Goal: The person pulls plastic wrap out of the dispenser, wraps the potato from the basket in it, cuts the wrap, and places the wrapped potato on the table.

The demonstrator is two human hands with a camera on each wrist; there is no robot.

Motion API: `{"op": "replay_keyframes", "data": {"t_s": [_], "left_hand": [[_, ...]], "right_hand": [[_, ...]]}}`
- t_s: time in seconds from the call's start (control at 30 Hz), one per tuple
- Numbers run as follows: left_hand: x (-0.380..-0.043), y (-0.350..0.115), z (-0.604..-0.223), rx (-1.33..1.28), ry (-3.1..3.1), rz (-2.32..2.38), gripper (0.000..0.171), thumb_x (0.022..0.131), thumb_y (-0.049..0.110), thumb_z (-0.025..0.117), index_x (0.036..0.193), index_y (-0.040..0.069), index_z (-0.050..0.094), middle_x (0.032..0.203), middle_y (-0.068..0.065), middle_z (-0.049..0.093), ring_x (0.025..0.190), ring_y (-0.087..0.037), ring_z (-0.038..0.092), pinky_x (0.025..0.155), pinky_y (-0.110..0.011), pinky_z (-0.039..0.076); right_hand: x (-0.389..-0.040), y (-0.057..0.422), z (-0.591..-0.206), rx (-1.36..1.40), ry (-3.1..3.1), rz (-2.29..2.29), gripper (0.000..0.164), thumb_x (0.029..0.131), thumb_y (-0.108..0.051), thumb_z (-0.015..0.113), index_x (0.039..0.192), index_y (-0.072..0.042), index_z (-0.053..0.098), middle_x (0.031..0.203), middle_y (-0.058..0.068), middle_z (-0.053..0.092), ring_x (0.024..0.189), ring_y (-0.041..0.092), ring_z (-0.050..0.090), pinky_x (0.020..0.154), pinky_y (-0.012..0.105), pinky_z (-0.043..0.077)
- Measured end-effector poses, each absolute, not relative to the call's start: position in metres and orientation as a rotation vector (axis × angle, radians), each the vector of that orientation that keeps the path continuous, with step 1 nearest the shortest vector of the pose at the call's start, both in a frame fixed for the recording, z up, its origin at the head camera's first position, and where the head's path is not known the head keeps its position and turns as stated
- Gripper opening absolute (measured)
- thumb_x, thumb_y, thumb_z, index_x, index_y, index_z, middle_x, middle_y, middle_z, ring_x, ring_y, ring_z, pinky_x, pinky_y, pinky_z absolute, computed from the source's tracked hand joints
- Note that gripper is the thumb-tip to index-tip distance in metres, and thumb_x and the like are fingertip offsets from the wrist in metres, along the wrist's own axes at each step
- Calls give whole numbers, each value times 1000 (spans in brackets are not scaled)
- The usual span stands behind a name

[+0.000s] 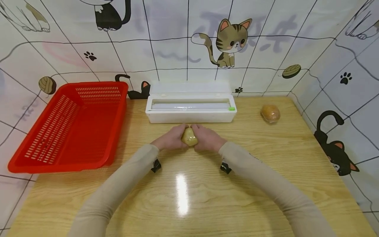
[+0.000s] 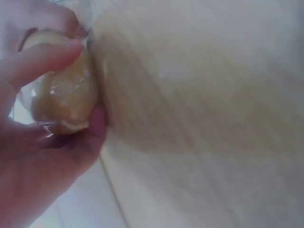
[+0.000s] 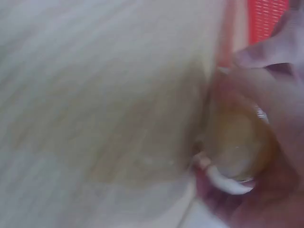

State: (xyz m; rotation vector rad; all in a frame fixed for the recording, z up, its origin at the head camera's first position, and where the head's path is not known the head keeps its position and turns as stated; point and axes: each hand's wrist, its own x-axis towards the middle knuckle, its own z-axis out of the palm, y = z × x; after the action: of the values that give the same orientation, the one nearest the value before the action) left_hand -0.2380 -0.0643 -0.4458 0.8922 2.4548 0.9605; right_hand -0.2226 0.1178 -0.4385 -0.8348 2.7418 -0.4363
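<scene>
Between both hands, just in front of the white box, is a rounded yellowish-brown item (image 1: 189, 137) in clear, shiny plastic film. Its exact kind is hard to tell. My left hand (image 1: 174, 137) grips its left side, with the thumb over the top and fingers beneath in the left wrist view. From the other side my right hand (image 1: 207, 137) holds it, blurred in the right wrist view. Behind the hands stands a white cling film dispenser (image 1: 190, 117) with its lid up, a film roll (image 1: 189, 106) inside and a green slider (image 1: 232, 108) at the right end.
A red plastic basket (image 1: 111, 131) stands at the left of the wooden table (image 1: 201, 204). Toward the back right lies another film-wrapped round item (image 1: 270, 113), orange-brown. Cat-patterned white sheeting (image 1: 168, 56) lines the back and sides.
</scene>
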Motion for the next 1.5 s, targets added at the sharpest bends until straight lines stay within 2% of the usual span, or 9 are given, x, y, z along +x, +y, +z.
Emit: {"op": "replay_keyframes", "data": {"t_s": [0.13, 0.33, 0.47, 0.57, 0.77, 0.9, 1.1, 1.3, 1.5], "left_hand": [[-240, -64, -445, 904, 2429, 951, 78, 71, 3, 84, 131, -7, 35, 120, -20, 53, 104, -28, 55, 90, -36, 46], [-244, -64, -446, 912, 2369, 991, 80, 71, 0, 82, 131, -4, 31, 116, -21, 54, 100, -28, 56, 88, -35, 47], [-245, -69, -447, 883, 2294, 1083, 84, 73, -3, 80, 137, 1, 25, 129, -24, 49, 116, -32, 52, 99, -39, 42], [-245, -79, -449, 841, 2317, 1116, 79, 77, -2, 77, 140, 3, 29, 138, -25, 44, 126, -34, 46, 103, -42, 38], [-241, -105, -452, 724, 2390, 1224, 42, 89, 2, 66, 127, -5, 49, 128, -20, 54, 120, -32, 52, 99, -39, 43], [-237, -120, -448, 701, 2451, 1310, 27, 93, 0, 60, 118, -8, 56, 119, -21, 59, 113, -34, 57, 95, -42, 46], [-237, -139, -440, 682, 2606, 1288, 21, 91, -5, 57, 112, -8, 58, 113, -24, 61, 108, -38, 58, 91, -49, 48], [-239, -147, -441, 682, 2695, 1310, 16, 89, -8, 56, 105, -9, 59, 106, -25, 62, 102, -38, 60, 86, -49, 50], [-238, -143, -440, 672, 2861, 1285, 11, 88, -8, 56, 97, -8, 63, 96, -20, 64, 92, -34, 60, 81, -46, 52]], "right_hand": [[-222, 116, -435, -888, 2768, -386, 85, 74, -40, 80, 134, 5, 41, 119, 18, 52, 105, 30, 52, 89, 43, 46], [-223, 117, -437, -834, 2744, -634, 85, 72, -34, 84, 136, 3, 42, 119, 14, 54, 104, 24, 55, 88, 36, 47], [-222, 129, -438, -740, 2731, -732, 94, 72, -35, 84, 147, -8, 34, 124, 11, 56, 104, 23, 57, 85, 41, 49], [-219, 147, -443, -674, 2736, -773, 90, 74, -34, 82, 147, -14, 35, 127, 12, 55, 107, 26, 56, 87, 46, 47], [-214, 198, -447, -548, 2903, -743, 79, 74, -29, 82, 138, -4, 43, 129, 21, 49, 110, 35, 52, 91, 53, 43], [-216, 237, -442, -343, 3061, -654, 76, 76, -28, 80, 132, 8, 44, 126, 30, 43, 108, 44, 47, 90, 58, 39], [-231, 280, -437, -80, 3186, -503, 74, 80, -36, 74, 119, 19, 44, 116, 36, 39, 104, 49, 41, 83, 61, 41], [-254, 296, -438, 93, 3236, -411, 65, 85, -44, 65, 102, 16, 45, 105, 37, 41, 93, 51, 45, 70, 60, 42], [-264, 308, -445, 250, 3209, -357, 75, 89, -47, 60, 116, 19, 39, 111, 39, 38, 100, 53, 43, 75, 63, 41]]}}
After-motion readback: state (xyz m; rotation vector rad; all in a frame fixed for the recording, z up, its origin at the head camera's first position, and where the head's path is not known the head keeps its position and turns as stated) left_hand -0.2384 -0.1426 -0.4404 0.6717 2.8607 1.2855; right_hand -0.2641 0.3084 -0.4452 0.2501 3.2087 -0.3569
